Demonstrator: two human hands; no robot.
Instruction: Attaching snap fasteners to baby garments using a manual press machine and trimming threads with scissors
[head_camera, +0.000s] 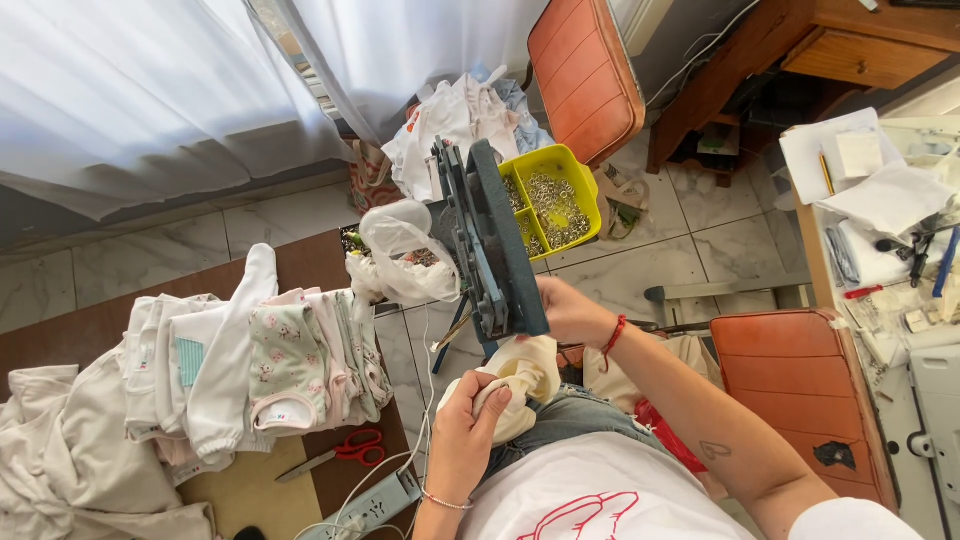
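The left hand (470, 425) clutches a cream fabric piece (525, 375) just below the upright grey hand press (490, 240), while the nearer right hand (570, 310) grips the press's base.

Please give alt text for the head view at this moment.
Seen from above, a seated person's left hand holds a cream garment under a dark press machine that the right hand grips. A yellow tray of metal snaps sits behind it, with folded baby clothes and red scissors on the table.

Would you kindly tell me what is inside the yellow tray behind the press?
The yellow tray has divided compartments holding many small silvery metal rings. The grey press covers its left edge, so what lies there cannot be seen.
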